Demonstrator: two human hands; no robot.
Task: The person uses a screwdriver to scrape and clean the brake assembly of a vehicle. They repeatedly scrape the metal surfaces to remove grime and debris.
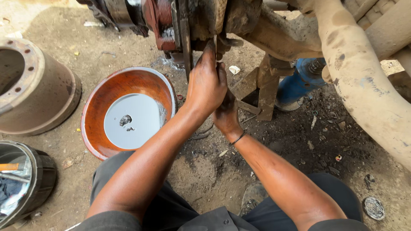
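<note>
Knees in dark grey trousers (171,209) fill the bottom of the frame, and 2 bare forearms run up from them toward the upper middle. Left of the arms, on the oil-stained dirt ground (205,171), sits a round orange-brown enamel basin (99,102) holding a pool of grey liquid with a couple of small dark bits in it. At the lower left edge lies a dark round drum-shaped container (40,179) with shiny metal inside, and above it, at the left edge, a rusty brown brake drum (47,94) rests on its side.

Right hand (225,115), with a thin dark band at the wrist, sits lower and nearer; its fingers curl upward behind the other hand, and what they close on cannot be told. Left hand (206,83) lies over it and reaches higher, fingers pressed around a thin, flat, grimy metal plate (185,34) on the greasy red-brown axle hub assembly (192,21) at the top centre. That plate stands on edge directly above the hands, its long axis running up and down in the frame, so the left hand is the closer one to it.

Right of the hands stands an angular rusty steel bracket (261,90), then a blue cylindrical jack (299,81), and a thick mud-caked beige beam (364,85) curving down the right side. A small round metal cap (374,208) lies at the lower right.
</note>
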